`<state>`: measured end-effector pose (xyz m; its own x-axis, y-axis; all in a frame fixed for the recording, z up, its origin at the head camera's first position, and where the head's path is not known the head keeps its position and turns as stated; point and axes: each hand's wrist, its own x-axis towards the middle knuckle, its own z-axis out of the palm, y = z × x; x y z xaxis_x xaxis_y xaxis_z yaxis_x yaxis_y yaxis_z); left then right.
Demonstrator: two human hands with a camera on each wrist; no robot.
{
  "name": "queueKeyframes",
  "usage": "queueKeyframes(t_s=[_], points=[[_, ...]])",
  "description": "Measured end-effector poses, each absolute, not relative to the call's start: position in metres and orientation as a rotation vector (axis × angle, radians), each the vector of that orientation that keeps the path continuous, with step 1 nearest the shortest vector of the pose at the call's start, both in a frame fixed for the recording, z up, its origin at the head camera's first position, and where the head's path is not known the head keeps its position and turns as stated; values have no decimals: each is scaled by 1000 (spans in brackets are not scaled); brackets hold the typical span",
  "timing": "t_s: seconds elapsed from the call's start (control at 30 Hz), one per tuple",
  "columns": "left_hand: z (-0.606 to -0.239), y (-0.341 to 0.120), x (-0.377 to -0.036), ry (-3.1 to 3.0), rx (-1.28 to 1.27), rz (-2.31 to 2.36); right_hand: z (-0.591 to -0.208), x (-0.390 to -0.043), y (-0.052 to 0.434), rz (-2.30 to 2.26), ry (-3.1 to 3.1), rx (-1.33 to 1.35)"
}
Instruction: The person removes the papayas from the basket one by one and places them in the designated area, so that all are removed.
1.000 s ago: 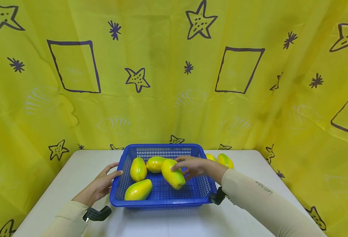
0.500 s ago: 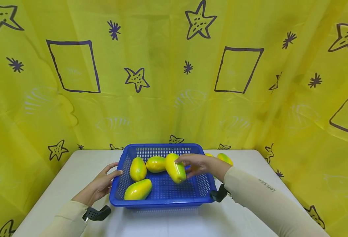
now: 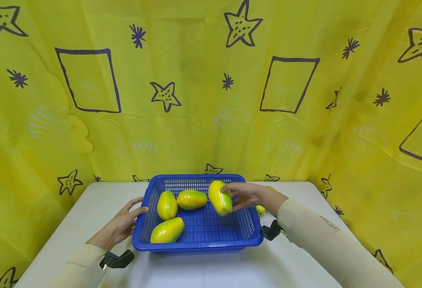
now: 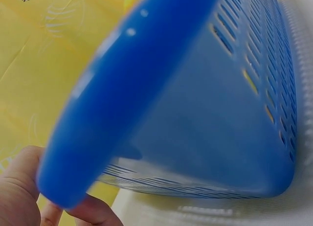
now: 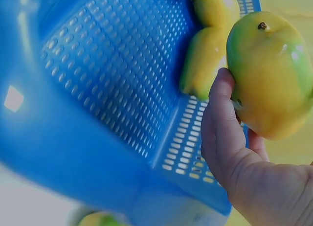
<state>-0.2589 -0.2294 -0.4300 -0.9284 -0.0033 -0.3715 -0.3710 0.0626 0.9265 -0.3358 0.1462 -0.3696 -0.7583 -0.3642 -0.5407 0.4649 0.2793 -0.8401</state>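
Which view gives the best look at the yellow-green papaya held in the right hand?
The right wrist view: the yellow-green papaya fills the frame, stem end visible, with the right hand gripping it. The head view shows it small, above the blue plastic basket. The left wrist view misses it.

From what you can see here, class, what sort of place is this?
Probably a staged recording corner, not a kitchen or shop: a yellow curtain with drawn stars encloses a plain white table, which holds only a blue basket of mangoes.
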Motion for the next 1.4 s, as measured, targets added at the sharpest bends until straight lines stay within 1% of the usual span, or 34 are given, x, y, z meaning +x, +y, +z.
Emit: queueKeyframes(t_s=[1.17, 1.4], points=[[-430, -230, -258, 2064, -363, 1941, -344, -347, 204, -1573, 1789, 106], [-429, -230, -257, 2063, -362, 1945, -345, -351, 222, -1627, 1787, 165]])
